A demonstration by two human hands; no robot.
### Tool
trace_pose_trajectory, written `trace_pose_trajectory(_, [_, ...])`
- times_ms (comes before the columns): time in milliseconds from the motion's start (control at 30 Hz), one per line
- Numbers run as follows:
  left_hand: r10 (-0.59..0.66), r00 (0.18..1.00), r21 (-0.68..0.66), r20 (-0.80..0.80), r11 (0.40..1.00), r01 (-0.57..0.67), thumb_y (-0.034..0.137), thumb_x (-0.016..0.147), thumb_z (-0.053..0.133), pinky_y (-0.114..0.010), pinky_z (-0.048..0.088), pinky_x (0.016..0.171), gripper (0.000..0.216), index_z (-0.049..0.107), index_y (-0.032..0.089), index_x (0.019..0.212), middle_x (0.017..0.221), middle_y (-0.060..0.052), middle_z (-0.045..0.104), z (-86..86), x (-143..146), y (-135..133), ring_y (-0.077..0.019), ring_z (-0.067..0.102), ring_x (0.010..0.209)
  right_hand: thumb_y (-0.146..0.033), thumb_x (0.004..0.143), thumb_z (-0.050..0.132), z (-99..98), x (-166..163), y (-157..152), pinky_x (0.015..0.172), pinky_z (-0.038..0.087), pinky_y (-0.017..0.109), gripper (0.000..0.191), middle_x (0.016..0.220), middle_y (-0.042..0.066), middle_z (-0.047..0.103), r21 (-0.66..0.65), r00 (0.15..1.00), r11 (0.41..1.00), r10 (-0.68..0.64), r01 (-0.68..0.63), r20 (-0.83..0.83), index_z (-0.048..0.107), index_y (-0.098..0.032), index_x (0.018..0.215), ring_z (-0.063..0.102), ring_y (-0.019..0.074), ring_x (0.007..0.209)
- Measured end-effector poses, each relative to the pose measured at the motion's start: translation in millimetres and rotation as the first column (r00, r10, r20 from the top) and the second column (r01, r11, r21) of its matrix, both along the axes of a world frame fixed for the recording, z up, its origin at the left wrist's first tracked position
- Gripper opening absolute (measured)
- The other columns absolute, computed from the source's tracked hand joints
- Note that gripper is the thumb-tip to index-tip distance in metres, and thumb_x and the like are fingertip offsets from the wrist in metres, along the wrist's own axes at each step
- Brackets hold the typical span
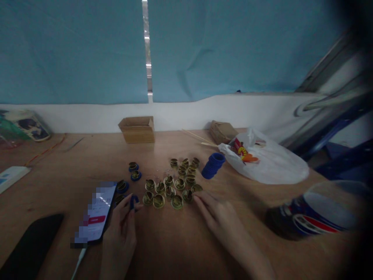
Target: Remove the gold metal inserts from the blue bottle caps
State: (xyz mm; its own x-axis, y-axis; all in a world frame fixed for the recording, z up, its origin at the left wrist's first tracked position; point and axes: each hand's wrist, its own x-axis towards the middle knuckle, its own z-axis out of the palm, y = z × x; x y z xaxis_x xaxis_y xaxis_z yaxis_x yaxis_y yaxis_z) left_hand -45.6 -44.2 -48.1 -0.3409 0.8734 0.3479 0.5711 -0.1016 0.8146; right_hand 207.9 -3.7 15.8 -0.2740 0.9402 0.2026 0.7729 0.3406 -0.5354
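My left hand [121, 225] pinches a blue ring [133, 202] between thumb and fingers, beside the phone. At the right edge of a group of round brass-coloured pieces [159, 201], my right hand [214, 210] has its fingertips closed at one brass piece [188, 195]; the fingers partly hide the contact. Each piece looks like a shallow metal cup with a raised strip. A few brass pieces with blue rings [135, 175] around their bases lie to the left, one partly behind my left hand. A leaning stack of blue rings [213, 166] stands behind my right hand.
A lit phone [97, 214] with a cable and a dark flat object [33, 245] lie at left. An open cardboard box [138, 130] stands at the back. A white plastic bag [271, 163] and a Pepsi-marked cup [311, 214] occupy the right; a power strip [13, 177] sits far left.
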Motion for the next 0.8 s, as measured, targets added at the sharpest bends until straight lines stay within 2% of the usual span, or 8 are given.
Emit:
trace_pose_trajectory(100, [-0.026, 0.971, -0.063, 0.239, 0.997, 0.042, 0.035, 0.089, 0.054, -0.036, 0.053, 0.095, 0.039, 0.052, 0.023, 0.127, 0.114, -0.008, 0.070, -1.5, 10, -4, -0.0225, 0.067, 0.107, -0.023, 0.098, 0.039, 19.2, -12, 36, 0.069, 0.047, 0.029, 0.026, 0.089, 0.006, 0.071, 0.055, 0.970, 0.989, 0.125, -0.139, 0.209, 0.064, -0.019, 0.092, 0.067, 0.0192, 0.079])
trace_pose_trajectory(167, [-0.043, 0.916, -0.099, 0.399, 0.991, 0.090, 0.037, 0.086, 0.059, -0.034, 0.054, 0.093, 0.040, 0.055, 0.022, 0.124, 0.116, -0.008, 0.070, 1.3, 17, -5, -0.0233, 0.066, 0.108, -0.020, 0.097, 0.041, 21.8, -21, 66, 0.070, 0.045, 0.027, 0.024, 0.090, 0.006, 0.071, 0.065, 0.927, 0.969, 0.207, -0.239, 0.312, 0.063, -0.018, 0.089, 0.066, 0.0180, 0.081])
trace_pose_trajectory(300, [-0.053, 0.813, -0.143, 0.580, 0.976, 0.166, 0.037, 0.081, 0.066, -0.031, 0.055, 0.091, 0.041, 0.061, 0.021, 0.118, 0.120, -0.010, 0.069, 12.1, 28, -5, -0.0246, 0.065, 0.111, -0.017, 0.093, 0.046, 6.6, -41, 117, 0.075, 0.044, 0.029, 0.019, 0.091, 0.009, 0.071, 0.053, 0.889, 0.952, 0.262, -0.302, 0.376, 0.065, -0.016, 0.088, 0.066, 0.0207, 0.085])
trace_pose_trajectory(400, [-0.086, 0.772, -0.127, 0.629, 0.969, 0.211, 0.035, 0.081, 0.066, -0.032, 0.051, 0.096, 0.038, 0.063, 0.022, 0.117, 0.119, -0.008, 0.070, 17.6, 32, -5, -0.0236, 0.064, 0.112, -0.014, 0.090, 0.049, -6.4, -53, 133, 0.079, 0.043, 0.033, 0.017, 0.095, 0.012, 0.071, 0.042, 0.865, 0.940, 0.293, -0.339, 0.407, 0.066, -0.015, 0.088, 0.065, 0.0244, 0.090])
trace_pose_trajectory(567, [-0.104, 0.706, -0.107, 0.700, 0.963, 0.248, 0.034, 0.082, 0.066, -0.034, 0.047, 0.101, 0.037, 0.064, 0.023, 0.118, 0.118, -0.007, 0.070, 17.7, 36, -5, -0.0233, 0.064, 0.112, -0.011, 0.090, 0.048, -0.8, -59, 119, 0.087, 0.041, 0.038, 0.018, 0.102, 0.015, 0.069, 0.068, 0.874, 0.933, 0.302, -0.352, 0.382, 0.065, -0.013, 0.097, 0.062, 0.0263, 0.098])
trace_pose_trajectory(700, [-0.078, 0.616, -0.103, 0.784, 0.962, 0.253, 0.033, 0.081, 0.068, -0.033, 0.048, 0.099, 0.044, 0.060, 0.023, 0.123, 0.113, -0.008, 0.073, 14.8, 39, -2, -0.0221, 0.067, 0.107, -0.020, 0.097, 0.041, 19.9, -51, 79, 0.086, 0.045, 0.029, 0.023, 0.107, 0.008, 0.067, 0.081, 0.898, 0.926, 0.331, -0.368, 0.289, 0.059, -0.017, 0.110, 0.062, 0.0168, 0.096])
trace_pose_trajectory(733, [-0.072, 0.592, -0.103, 0.803, 0.961, 0.256, 0.032, 0.080, 0.070, -0.032, 0.049, 0.097, 0.046, 0.060, 0.022, 0.123, 0.112, -0.008, 0.073, 13.8, 40, -1, -0.0223, 0.067, 0.106, -0.024, 0.097, 0.042, 23.7, -48, 66, 0.085, 0.046, 0.025, 0.023, 0.109, 0.005, 0.066, 0.072, 0.898, 0.917, 0.365, -0.392, 0.244, 0.057, -0.019, 0.114, 0.062, 0.0136, 0.095])
trace_pose_trajectory(800, [-0.070, 0.547, -0.101, 0.834, 0.955, 0.278, 0.032, 0.077, 0.072, -0.031, 0.051, 0.094, 0.045, 0.062, 0.022, 0.121, 0.112, -0.009, 0.073, 12.1, 43, 1, -0.0232, 0.068, 0.105, -0.031, 0.091, 0.055, 26.7, -42, 41, 0.086, 0.047, 0.025, 0.030, 0.112, 0.005, 0.064, 0.007, 0.882, 0.882, 0.472, -0.472, 0.011, 0.053, -0.019, 0.119, 0.061, 0.0146, 0.100])
